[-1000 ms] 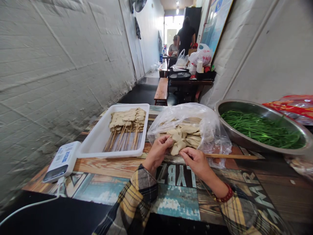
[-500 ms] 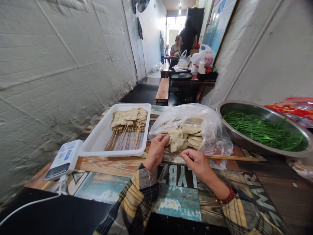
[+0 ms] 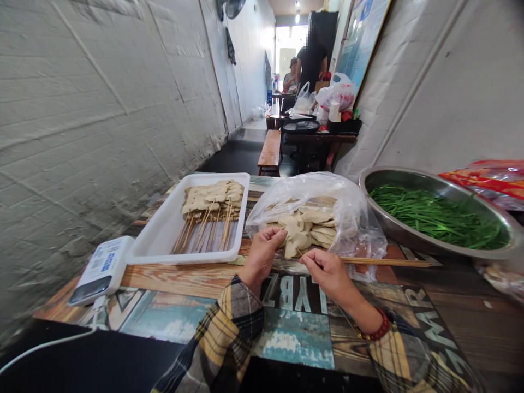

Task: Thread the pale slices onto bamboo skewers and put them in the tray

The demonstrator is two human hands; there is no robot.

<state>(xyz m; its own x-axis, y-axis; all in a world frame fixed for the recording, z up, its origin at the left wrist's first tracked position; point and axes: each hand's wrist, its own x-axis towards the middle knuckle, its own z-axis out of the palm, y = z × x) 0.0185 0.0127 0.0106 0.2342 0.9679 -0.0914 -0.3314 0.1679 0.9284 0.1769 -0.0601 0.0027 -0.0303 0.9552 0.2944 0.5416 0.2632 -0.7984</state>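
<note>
My right hand (image 3: 327,273) pinches a thin bamboo skewer (image 3: 301,252); its tip points at the pale beige slices, and its rear part runs back below my wrist. My left hand (image 3: 264,251) is closed, thumb and fingertips at the edge of a flat beige slice (image 3: 295,243) at the near side of the pile. That pile lies in an opened clear plastic bag (image 3: 360,218). Left of it, a white plastic tray (image 3: 155,232) holds stacked skewered slices (image 3: 213,196), their sticks towards me. Several loose skewers (image 3: 385,262) lie right of my right hand.
A steel basin (image 3: 516,232) of cut green stalks (image 3: 438,218) stands at the right, with red-and-clear packaging (image 3: 487,177) behind it. At the left sits a white device (image 3: 100,270) with a cable. Beyond are a wooden bench (image 3: 270,148), another table and two people.
The whole view has shifted slightly, moving the scene a little left. Both hands keep nearly the same place and grip by the slices.
</note>
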